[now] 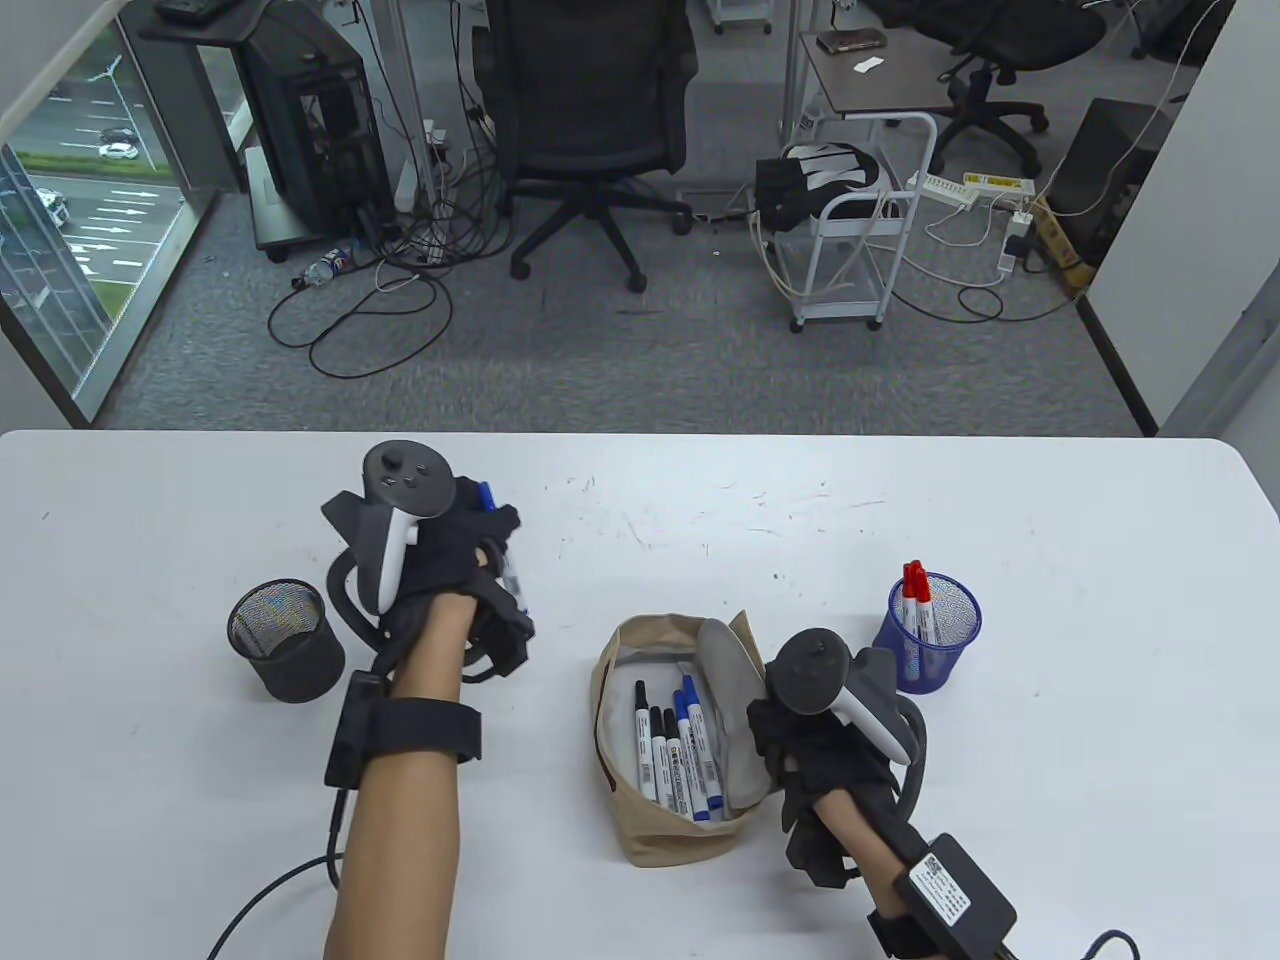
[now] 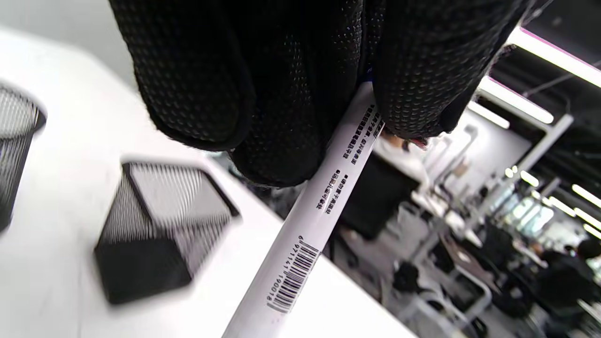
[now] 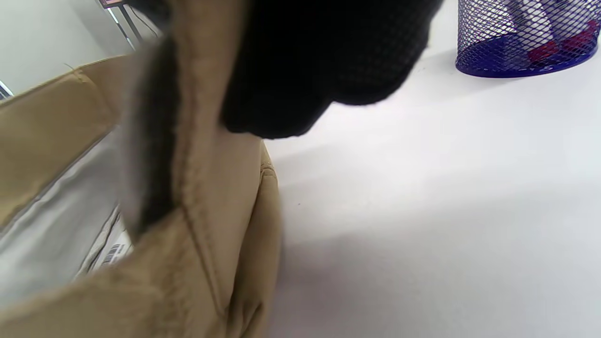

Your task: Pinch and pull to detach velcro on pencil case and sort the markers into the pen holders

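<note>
An open tan pencil case [image 1: 640, 830] lies at the table's front middle, with several black- and blue-capped markers [image 1: 678, 745] inside. My right hand [image 1: 768, 728] holds the case's right flap [image 3: 202, 188], and a gloved fingertip [image 3: 319, 70] presses on its edge. My left hand [image 1: 500, 545] is raised left of the case and grips a blue-capped marker [image 1: 512, 580]. Its white barcoded barrel [image 2: 310, 225] sticks out below my fingers [image 2: 281, 117]. A black mesh holder [image 1: 285, 640] stands left of that hand. At the right, a blue mesh holder [image 1: 935, 630] contains red-capped markers [image 1: 915, 590].
The left wrist view shows a black mesh holder [image 2: 159, 230] under the marker and the rim of another [image 2: 14, 141] at the left edge. The blue holder [image 3: 526, 37] stands close beyond the case's right side. Cables trail off the table's front edge [image 1: 270, 890].
</note>
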A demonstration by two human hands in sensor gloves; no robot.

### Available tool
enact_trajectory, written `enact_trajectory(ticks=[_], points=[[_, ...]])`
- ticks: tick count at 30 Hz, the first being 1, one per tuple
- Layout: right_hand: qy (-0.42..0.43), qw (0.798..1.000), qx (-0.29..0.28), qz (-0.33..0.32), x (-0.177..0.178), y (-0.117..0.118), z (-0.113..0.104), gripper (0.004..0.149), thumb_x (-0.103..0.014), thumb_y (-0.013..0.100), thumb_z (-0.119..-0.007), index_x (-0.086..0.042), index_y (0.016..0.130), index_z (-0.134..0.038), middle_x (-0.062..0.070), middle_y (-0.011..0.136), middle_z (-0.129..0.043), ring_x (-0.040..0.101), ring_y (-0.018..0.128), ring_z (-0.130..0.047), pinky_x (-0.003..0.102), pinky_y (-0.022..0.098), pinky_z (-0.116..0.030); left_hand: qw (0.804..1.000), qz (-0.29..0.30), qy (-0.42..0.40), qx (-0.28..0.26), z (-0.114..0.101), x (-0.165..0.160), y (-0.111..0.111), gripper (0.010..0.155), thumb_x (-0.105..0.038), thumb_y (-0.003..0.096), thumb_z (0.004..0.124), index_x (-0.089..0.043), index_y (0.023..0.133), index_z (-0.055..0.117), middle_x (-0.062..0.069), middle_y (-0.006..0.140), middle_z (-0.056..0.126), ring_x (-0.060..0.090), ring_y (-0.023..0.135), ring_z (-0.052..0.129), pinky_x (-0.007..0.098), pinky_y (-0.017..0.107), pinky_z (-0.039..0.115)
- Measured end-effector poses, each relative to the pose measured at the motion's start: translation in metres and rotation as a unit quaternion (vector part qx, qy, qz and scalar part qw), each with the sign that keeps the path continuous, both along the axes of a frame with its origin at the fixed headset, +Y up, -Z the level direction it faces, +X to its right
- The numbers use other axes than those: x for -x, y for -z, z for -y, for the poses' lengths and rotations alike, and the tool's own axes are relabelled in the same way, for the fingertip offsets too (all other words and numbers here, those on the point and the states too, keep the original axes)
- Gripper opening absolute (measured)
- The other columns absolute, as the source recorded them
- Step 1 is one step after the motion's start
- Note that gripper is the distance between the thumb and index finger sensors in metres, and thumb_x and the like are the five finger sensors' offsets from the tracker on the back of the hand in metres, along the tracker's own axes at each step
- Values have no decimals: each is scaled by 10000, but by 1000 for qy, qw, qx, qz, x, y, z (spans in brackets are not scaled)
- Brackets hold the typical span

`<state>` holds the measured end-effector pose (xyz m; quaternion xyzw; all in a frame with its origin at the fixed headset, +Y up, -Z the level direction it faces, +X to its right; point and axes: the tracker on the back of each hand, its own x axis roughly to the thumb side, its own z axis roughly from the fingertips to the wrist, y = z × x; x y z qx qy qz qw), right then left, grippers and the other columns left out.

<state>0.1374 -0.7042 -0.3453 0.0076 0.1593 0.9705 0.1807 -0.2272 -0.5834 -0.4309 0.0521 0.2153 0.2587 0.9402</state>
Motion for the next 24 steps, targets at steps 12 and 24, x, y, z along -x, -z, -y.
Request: enact_trajectory(ticks=[12,24], points=[[-1,1000,-2,1,-1,-1,1,559,-290,509,-843,15,960,-720,156,680,-1029,161,210,-1052,281,154,-890,994,-101,-21,-45,35,68,31,533,-456,460,934,-277,953,842,-20,835,1059,163,609,1141,280,394,1019],[-2,1000,1,2,-1,0,1,559,-290,509,-843,18,959,-720,156,678,-1030,160,209,-1052,280,153,-891,999,-4,-26,24,18,25,21,584,-398,436,971,-107,934,880,125,796,1075,262,580,1154,311,322,1048]])
